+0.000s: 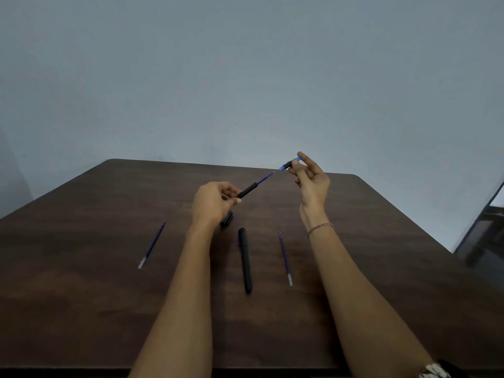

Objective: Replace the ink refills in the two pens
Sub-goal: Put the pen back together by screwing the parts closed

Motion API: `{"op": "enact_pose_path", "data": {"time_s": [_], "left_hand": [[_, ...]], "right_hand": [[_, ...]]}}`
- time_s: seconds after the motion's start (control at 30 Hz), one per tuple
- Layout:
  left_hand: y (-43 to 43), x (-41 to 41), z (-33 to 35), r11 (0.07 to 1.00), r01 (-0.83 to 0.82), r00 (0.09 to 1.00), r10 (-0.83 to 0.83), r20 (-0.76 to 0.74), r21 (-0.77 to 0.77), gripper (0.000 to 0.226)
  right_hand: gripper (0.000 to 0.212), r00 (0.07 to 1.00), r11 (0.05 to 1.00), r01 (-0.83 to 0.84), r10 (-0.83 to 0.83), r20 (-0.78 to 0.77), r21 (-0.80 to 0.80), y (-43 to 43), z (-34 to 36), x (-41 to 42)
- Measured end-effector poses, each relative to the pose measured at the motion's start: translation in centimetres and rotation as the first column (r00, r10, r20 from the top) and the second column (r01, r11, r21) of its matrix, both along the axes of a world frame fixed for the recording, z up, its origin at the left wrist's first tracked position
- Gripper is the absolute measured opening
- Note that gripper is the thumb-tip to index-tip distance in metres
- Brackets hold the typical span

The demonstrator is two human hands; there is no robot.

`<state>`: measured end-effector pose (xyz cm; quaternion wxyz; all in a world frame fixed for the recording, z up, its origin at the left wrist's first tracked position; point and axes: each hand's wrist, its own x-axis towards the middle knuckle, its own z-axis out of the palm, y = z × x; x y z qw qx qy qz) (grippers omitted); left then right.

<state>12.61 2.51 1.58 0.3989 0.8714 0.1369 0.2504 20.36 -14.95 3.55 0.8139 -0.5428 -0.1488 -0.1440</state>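
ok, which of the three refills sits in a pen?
The raised refill, poking from the barrel the left hand grips; the other two lie loose on the table.

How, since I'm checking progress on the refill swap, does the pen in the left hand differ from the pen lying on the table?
The held pen is gripped by the left hand above the table, slanting upward; the lying pen rests flat. The held pen is open, its purple refill bared and its front piece pinched in the right hand; the lying pen is closed. Both are black.
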Motion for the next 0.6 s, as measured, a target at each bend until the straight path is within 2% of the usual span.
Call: {"op": "enact_pose_path", "data": {"time_s": [0.33, 0.6], "left_hand": [[-0.18, 0.33, 0.0, 0.998, -0.02, 1.0, 0.021, -0.012, 0.067, 0.013], [-0.12, 0.56, -0.08, 0.999, -0.023, 1.0, 0.024, -0.008, 0.043, 0.014]], "right_hand": [[0.022, 1.0, 0.996, 0.0, 0.002, 0.027, -0.084, 0.52, -0.27, 0.37], [0.025, 0.999, 0.999, 0.039, -0.039, 0.01, -0.018, 0.31, -0.06, 0.27]]}}
